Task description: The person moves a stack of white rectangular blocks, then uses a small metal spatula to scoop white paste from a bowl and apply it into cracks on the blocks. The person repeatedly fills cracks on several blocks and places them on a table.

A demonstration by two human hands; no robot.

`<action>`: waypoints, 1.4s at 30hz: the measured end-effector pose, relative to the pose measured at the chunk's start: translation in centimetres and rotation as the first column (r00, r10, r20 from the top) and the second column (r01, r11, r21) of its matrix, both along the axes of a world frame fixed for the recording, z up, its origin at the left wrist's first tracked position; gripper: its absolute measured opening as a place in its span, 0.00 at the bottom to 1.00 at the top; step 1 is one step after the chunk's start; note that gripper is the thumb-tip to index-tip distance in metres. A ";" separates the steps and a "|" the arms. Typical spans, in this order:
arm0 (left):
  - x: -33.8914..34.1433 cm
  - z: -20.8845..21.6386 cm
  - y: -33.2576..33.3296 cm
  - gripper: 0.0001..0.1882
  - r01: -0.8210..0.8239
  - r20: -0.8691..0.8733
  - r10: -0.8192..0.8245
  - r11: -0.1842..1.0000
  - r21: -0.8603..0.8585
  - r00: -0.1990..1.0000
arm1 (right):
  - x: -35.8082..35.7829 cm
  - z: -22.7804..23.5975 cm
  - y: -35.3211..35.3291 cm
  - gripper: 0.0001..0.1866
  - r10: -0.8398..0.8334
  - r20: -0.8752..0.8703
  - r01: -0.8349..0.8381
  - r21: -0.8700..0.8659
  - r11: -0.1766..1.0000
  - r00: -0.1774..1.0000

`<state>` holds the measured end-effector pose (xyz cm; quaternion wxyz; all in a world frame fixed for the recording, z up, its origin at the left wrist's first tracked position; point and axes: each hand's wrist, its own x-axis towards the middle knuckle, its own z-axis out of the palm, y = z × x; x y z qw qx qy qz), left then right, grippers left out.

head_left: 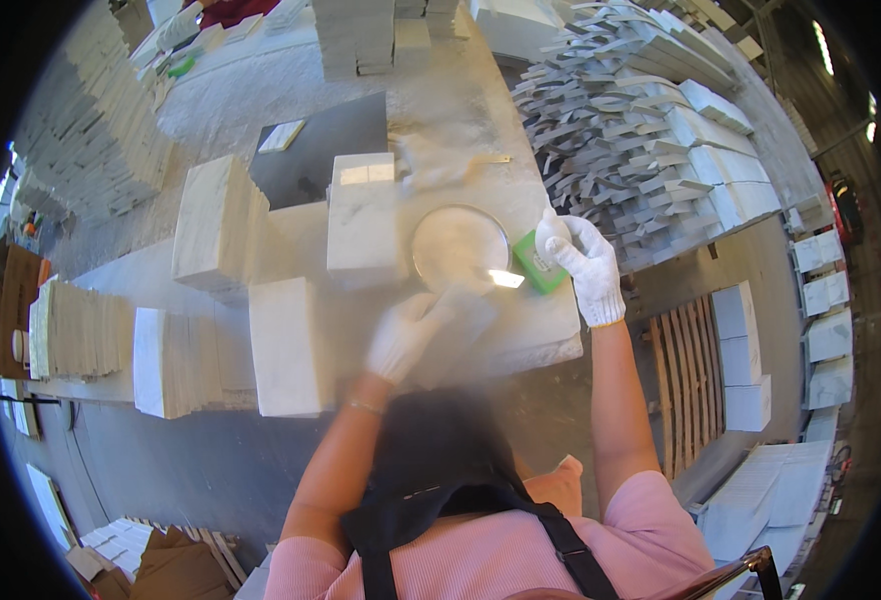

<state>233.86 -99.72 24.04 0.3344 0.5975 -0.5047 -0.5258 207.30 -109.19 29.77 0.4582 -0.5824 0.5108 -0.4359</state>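
Observation:
My left hand (pixel 401 335), in a white knit glove, grips a pale grey stone tile (pixel 466 315) near the table's front edge; motion blurs both. In my right hand (pixel 595 275), gloved alike, is a small white squeeze bottle (pixel 551 230) with a narrow tip pointing up. Just below the bottle sits a green box (pixel 539 265), partly covered by the right fingers. A round, thin-rimmed pan (pixel 458 235) with pale content lies between my hands, beyond the tile. A small bright white piece (pixel 506 279) shows at the pan's near rim.
Stacks of pale tiles (pixel 286 350) line the left front, with another stack (pixel 363 215) beside the pan. A dark sheet (pixel 326 150) lies farther back. Many thin stone strips (pixel 601 130) are piled at the right. A slatted wooden pallet (pixel 686 370) stands on the floor at right.

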 end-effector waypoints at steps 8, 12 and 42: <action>0.0 -0.2 0.3 0.20 -0.041 -0.111 0.043 0.999 0.015 0.993 | 0.3 -4.6 -6.9 0.20 -0.009 -0.239 -0.009 -0.072 0.997 0.971; -0.1 -0.7 0.2 0.20 -0.052 -0.136 0.053 0.999 0.008 0.989 | 1.9 -3.9 -7.6 0.24 0.005 -0.554 -0.015 -0.013 1.000 0.832; -0.2 -1.0 0.2 0.23 -0.065 -0.128 0.066 0.998 0.011 0.990 | 3.5 -1.2 1.5 0.10 0.119 -0.435 -0.164 -0.066 0.984 0.892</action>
